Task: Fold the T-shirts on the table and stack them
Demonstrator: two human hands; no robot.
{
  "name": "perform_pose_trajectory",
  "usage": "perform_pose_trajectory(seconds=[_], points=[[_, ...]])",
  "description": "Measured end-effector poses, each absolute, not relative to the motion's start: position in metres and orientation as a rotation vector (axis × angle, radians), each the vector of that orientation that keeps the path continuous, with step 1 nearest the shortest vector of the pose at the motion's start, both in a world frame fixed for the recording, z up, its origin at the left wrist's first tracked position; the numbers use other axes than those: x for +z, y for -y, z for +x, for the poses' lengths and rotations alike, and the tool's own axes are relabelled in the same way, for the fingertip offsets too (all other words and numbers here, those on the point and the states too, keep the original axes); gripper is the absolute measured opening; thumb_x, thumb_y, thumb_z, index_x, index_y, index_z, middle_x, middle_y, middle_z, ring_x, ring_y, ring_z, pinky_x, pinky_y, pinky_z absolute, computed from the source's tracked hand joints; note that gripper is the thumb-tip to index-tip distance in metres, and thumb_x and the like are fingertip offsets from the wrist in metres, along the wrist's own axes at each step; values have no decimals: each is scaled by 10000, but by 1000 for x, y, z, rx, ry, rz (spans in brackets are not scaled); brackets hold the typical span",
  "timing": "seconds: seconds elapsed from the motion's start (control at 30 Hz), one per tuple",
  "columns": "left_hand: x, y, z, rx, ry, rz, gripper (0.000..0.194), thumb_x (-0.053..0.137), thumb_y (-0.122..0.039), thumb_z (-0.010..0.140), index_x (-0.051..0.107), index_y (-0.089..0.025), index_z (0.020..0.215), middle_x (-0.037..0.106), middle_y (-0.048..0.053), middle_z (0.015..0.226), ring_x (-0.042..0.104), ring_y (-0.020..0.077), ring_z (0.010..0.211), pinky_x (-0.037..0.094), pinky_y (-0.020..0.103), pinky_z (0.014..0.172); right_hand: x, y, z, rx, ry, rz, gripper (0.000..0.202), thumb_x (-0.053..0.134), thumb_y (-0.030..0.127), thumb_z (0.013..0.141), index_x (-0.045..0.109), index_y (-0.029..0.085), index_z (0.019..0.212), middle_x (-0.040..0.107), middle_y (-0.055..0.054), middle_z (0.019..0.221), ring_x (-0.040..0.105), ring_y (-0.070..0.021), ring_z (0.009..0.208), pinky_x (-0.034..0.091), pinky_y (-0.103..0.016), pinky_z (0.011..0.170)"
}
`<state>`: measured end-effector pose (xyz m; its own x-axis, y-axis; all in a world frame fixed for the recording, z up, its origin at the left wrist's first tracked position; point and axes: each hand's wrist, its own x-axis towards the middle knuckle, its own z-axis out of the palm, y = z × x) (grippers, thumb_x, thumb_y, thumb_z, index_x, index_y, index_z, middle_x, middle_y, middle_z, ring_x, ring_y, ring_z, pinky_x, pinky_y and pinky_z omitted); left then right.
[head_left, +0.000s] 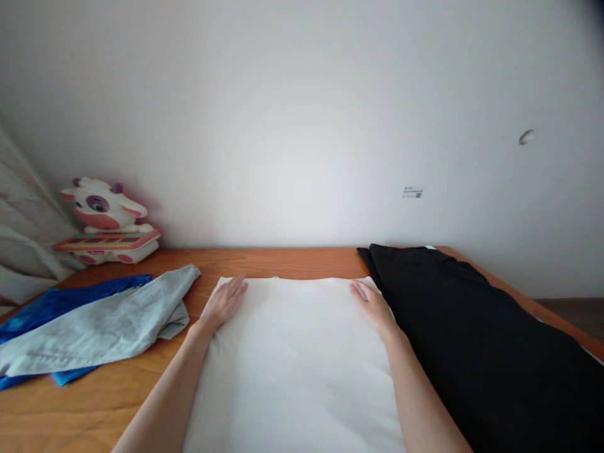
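Note:
A white cloth (297, 352) lies spread flat in the middle of the wooden table (264, 259), its far edge nearly straight. My left hand (226, 302) rests palm down on its far left corner, fingers stretched out and pointing away from me. On the far right corner lies my right hand (370, 302), its fingers extended and the thumb a little apart. Neither hand is wrapped round anything. Small creases run through the cloth near my left wrist and toward the lower right.
Black folded garments (462, 333) lie along the right, touching the white cloth's side. At left are a light grey garment (104, 324) over a blue one (70, 302), and a toy cow with a keyboard (113, 220). A wall (292, 126) stands behind the table.

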<state>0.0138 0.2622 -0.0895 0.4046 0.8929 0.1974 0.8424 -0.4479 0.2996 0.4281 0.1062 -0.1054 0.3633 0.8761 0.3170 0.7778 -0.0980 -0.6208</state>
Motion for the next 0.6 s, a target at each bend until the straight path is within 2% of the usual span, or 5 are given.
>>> perform_pose_trajectory(seconds=[0.17, 0.33, 0.5, 0.6], points=[[-86, -265, 10, 516, -1522, 2520, 507, 369, -362, 938, 632, -166, 1324, 590, 85, 1464, 521, 221, 1379, 343, 366, 1207, -106, -103, 432, 154, 1381, -1876, 461, 408, 486, 988, 715, 214, 1199, 739, -110, 1217, 676, -265, 1166, 510, -391, 1017], [-74, -255, 13, 533, -1584, 2520, 458, 397, -333, 941, 638, -175, 1296, 628, 105, 1408, 541, 238, 1342, 366, 383, 1187, -109, -103, 440, 138, 1398, -1864, 402, 406, 414, 964, 714, 234, 1148, 763, -73, 1139, 715, -237, 1054, 544, -352, 927], [-63, -246, 18, 388, -1616, 2472, 364, 386, -328, 988, 695, -282, 1176, 696, 42, 1319, 629, 221, 1225, 451, 340, 1084, -111, -105, 444, 24, 1486, -1862, 331, 443, 318, 889, 718, 198, 1029, 727, -108, 1125, 659, -251, 1102, 471, -392, 1039], [-66, -243, 21, 284, -1635, 2434, 386, 383, -353, 999, 646, -279, 1272, 622, 53, 1432, 558, 244, 1329, 407, 401, 1126, -113, -106, 443, -34, 1535, -1893, 323, 441, 318, 890, 717, 194, 1004, 707, -127, 1118, 653, -264, 1071, 472, -418, 1030]])
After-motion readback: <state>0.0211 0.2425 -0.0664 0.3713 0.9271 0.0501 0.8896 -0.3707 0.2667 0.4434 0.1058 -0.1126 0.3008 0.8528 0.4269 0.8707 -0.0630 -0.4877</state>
